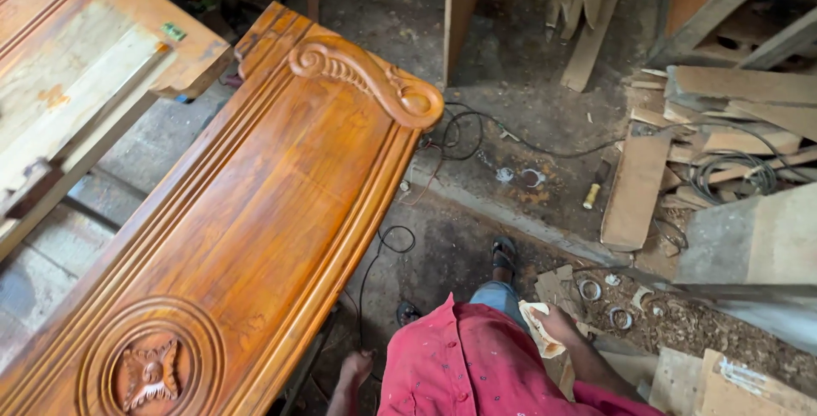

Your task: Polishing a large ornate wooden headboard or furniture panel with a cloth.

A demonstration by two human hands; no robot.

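The right hand [557, 324] is closed around a crumpled pale cloth [538, 329], fingers wrapped over it, the wad bulging out toward the person's body and downward from the fist. Just inside that grip sits the red shirt [464, 361], speckled with pale spots, and above the cloth a blue-jeaned knee and a sandalled foot [504, 254] on the dusty floor. Across the shirt from the cloth, the left hand [356, 368] hangs low and bare, fingers loosely curled with nothing in them, close by the edge of the carved headboard [255, 212]. That big glossy orange-brown panel stretches away from the left hand, a carved flower medallion [151, 373] down near it and a scroll crest [366, 76] at the far end. A black cable [374, 271] loops over the floor between the two. Out beyond the cloth hand lie wood shavings [681, 322], offcut planks [634, 186] and coiled wire [732, 173].
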